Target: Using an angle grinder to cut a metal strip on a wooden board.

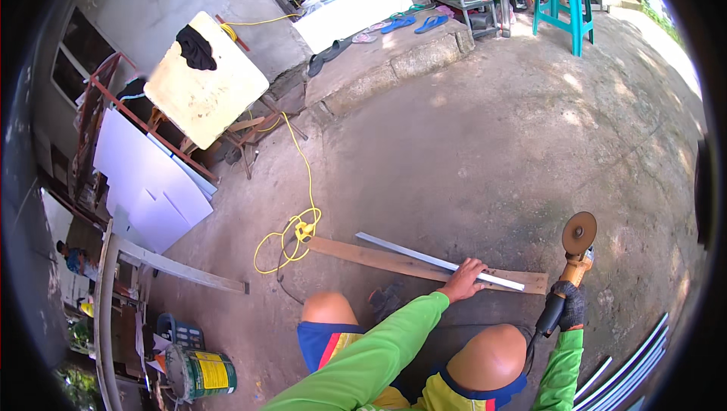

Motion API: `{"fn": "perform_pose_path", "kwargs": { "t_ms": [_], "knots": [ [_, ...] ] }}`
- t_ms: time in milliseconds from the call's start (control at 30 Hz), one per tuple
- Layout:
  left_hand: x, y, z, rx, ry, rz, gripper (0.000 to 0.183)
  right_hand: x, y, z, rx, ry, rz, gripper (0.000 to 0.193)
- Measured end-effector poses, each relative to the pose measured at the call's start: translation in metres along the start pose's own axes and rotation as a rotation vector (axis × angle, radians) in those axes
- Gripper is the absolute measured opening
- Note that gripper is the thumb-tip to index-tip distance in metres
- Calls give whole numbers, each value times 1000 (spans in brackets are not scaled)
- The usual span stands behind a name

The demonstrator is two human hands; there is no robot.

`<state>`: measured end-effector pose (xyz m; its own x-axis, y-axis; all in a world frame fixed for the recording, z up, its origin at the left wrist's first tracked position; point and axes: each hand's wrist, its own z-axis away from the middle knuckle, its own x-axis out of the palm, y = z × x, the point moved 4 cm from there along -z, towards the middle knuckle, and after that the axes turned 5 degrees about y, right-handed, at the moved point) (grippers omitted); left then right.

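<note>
My bare left hand [462, 281] is closed over a thin, light-coloured metal bar [409, 250], near its right end. The bar lies at a slight angle across a brown wooden plank [363, 253] on the ground. In my right hand [573, 307], which wears a dark glove, is an angle grinder [577, 268] with an orange head and a black body. Its round brown disc [579, 234] points away from me, apart from the bar and to the right of the plank's end. Whether the disc is spinning I cannot tell.
A yellow extension cord [301, 231] lies coiled beyond the plank's left end. Several metal strips [628, 369] rest at lower right. To the left are a metal frame [182, 267], a green bucket [204, 375] and a pale tabletop [208, 93]. A teal stool [564, 2] stands far right.
</note>
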<state>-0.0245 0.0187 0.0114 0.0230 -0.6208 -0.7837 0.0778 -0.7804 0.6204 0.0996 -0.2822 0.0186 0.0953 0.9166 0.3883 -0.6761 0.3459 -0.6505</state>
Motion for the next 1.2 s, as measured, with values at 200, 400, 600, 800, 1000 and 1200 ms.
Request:
{"fn": "perform_pose_path", "kwargs": {
  "t_ms": [200,400,600,800,1000,1200],
  "knots": [
    [-10,37,-13,-141,147,218,38,18,5,-29,2,-76,-213,35],
    [9,110,-9,-197,64,750,37,16,-40,-72,50,-175,-327,34],
    [8,131,-12,-16,158,867,49,38,-48,-98,14,-90,-194,42],
    [33,157,-12,-111,88,889,46,-62,-52,-156,134,-146,-184,45],
    [-4,76,28,-372,287,779,34,55,-33,-61,47,-283,-269,40],
    [-23,20,29,-289,346,-16,60,15,-67,8,-28,-151,70,46]
  ]
}}
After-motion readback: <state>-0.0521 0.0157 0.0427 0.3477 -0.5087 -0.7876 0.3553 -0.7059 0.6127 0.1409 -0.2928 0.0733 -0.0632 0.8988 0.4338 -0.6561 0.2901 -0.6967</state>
